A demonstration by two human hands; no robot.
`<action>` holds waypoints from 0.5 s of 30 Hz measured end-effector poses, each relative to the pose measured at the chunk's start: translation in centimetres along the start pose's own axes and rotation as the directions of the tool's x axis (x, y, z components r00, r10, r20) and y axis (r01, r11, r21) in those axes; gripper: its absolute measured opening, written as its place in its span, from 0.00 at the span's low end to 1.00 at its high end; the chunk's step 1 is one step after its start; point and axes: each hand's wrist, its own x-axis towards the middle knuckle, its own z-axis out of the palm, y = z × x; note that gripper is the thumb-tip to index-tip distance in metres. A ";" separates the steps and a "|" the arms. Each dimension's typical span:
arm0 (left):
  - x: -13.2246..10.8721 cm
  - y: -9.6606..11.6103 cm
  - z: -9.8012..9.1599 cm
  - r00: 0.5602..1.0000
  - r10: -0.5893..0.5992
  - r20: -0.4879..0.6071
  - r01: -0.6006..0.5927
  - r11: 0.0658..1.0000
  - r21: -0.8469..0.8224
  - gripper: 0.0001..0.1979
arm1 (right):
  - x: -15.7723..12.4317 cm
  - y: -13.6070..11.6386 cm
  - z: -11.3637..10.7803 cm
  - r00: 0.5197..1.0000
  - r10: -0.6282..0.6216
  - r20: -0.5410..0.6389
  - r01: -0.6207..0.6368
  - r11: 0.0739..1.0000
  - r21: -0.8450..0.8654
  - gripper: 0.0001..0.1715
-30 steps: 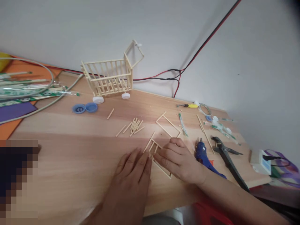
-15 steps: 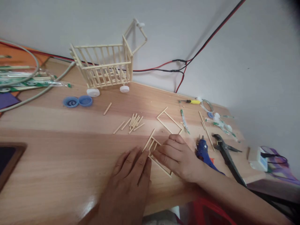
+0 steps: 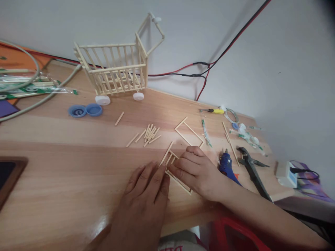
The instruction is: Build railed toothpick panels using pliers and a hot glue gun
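My left hand [image 3: 143, 198] lies flat on the wooden table [image 3: 65, 167], fingers stretched out, fingertips touching the left edge of a small stick frame [image 3: 176, 176]. My right hand [image 3: 197, 172] rests over the right part of that frame, fingers curled and pressing short sticks inside it. A second, bare rectangular stick frame [image 3: 188, 131] lies just beyond. A loose pile of short sticks [image 3: 149, 134] sits to the left of it.
A stick-built shopping cart [image 3: 115, 71] with white wheels stands by the wall. Two blue bottle caps [image 3: 85, 110] lie near it. A blue glue gun [image 3: 227, 165], black pliers [image 3: 252, 169], a small yellow screwdriver [image 3: 214, 111] and red and black wires [image 3: 199, 75] are on the right.
The view has shifted, the cart now sits higher and further left in the frame. Both hands stay on the small stick frame with hardly any movement.
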 end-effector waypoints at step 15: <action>0.1 -0.2 0.1 0.999 0.033 -0.027 -0.033 0.999 0.025 0.17 | -0.6 -0.1 0.0 0.999 0.044 -0.027 -0.044 0.999 0.007 0.16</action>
